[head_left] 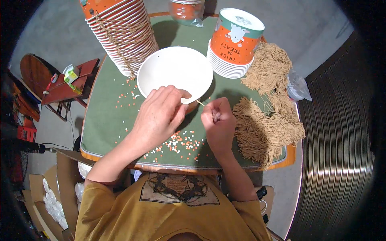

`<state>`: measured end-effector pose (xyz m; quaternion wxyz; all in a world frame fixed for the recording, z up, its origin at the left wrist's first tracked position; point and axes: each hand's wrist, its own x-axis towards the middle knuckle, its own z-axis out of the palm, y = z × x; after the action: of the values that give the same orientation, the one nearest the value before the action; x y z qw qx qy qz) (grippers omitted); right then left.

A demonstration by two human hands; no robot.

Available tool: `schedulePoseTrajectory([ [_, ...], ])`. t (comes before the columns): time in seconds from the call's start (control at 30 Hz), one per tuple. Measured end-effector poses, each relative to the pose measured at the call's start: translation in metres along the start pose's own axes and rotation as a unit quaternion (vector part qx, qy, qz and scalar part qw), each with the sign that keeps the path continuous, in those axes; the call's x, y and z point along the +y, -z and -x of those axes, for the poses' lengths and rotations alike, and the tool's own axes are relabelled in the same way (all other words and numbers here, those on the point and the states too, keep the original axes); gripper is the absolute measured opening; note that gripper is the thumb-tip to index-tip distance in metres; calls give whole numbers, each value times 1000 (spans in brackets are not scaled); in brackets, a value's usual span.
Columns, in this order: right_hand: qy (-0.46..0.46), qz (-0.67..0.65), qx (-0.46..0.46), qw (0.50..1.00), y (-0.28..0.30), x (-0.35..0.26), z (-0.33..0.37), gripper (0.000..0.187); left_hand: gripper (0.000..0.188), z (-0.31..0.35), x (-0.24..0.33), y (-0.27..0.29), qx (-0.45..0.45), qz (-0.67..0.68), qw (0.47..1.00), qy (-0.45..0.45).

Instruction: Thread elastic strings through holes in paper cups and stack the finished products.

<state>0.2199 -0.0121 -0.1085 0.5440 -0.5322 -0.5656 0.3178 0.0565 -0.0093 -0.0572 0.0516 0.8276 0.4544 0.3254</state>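
Note:
A white paper bucket stands tilted on the green cloth, its round white inside facing me. A small dark hole shows near its far left rim. My left hand grips the near rim, thumb and fingers closed around the edge. From that spot a short length of tan cord runs to my right hand, which is closed in a fist on it. The cord's other end is hidden behind the left fingers and the rim.
Stacked orange buckets with cord handles rise at the far left. An upside-down bucket stack stands at the far right. Tan cord bundles lie along the right edge. Orange and white paper dots litter the cloth. Cardboard boxes sit lower left.

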Motion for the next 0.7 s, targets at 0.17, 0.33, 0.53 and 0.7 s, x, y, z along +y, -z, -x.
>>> schedulePoseTrajectory([
  [0.17,11,9,4,1000,-2,-1,-1,12,18,-2,3,1,-11,7,1000,10],
  [0.33,10,-18,-3,1000,-6,-2,-1,11,18,-7,3,7,-31,39,998,33],
  [0.53,16,8,-22,1000,-9,-6,-4,10,22,-33,-17,19,-182,135,971,72],
  [0.7,22,38,-22,999,-12,-4,-4,11,23,-56,-32,17,-334,209,918,43],
])
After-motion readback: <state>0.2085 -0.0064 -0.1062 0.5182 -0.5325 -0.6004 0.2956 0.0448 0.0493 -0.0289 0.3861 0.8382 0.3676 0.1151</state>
